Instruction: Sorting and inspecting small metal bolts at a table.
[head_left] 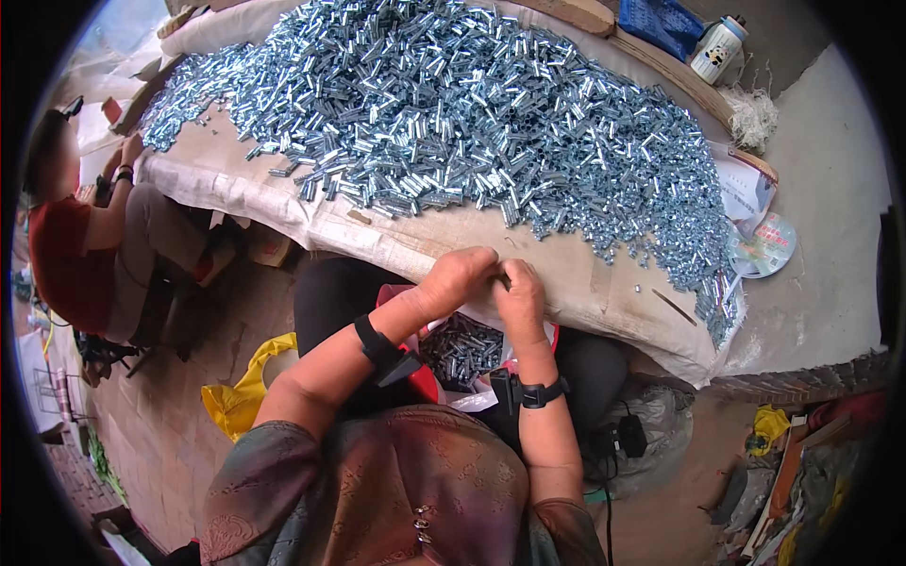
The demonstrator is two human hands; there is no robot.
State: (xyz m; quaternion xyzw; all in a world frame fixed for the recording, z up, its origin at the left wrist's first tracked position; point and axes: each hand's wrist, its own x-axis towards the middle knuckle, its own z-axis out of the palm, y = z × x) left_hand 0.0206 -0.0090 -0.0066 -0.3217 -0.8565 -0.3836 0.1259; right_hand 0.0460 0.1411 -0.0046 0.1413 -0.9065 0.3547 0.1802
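Note:
My left hand [461, 277] and my right hand [519, 296] meet over the near edge of the cloth-covered table [377, 232]. Both have their fingers curled in a pinch, tips close together; whatever sits between them is too small or hidden to make out. A great heap of shiny, bluish metal tube pieces [406, 104] spreads across the table beyond my hands. Below my wrists, between my knees, stands a red bucket [425, 381] lined with a white bag. It holds many similar small metal pieces [462, 351], partly covered by my forearms.
At the left another person [85, 236] in a red top sits with hands at the table edge. A yellow bag [236, 398] lies by my left leg. A round fan [763, 245], a bottle [719, 49] and a blue basket [661, 26] are at the right and far right.

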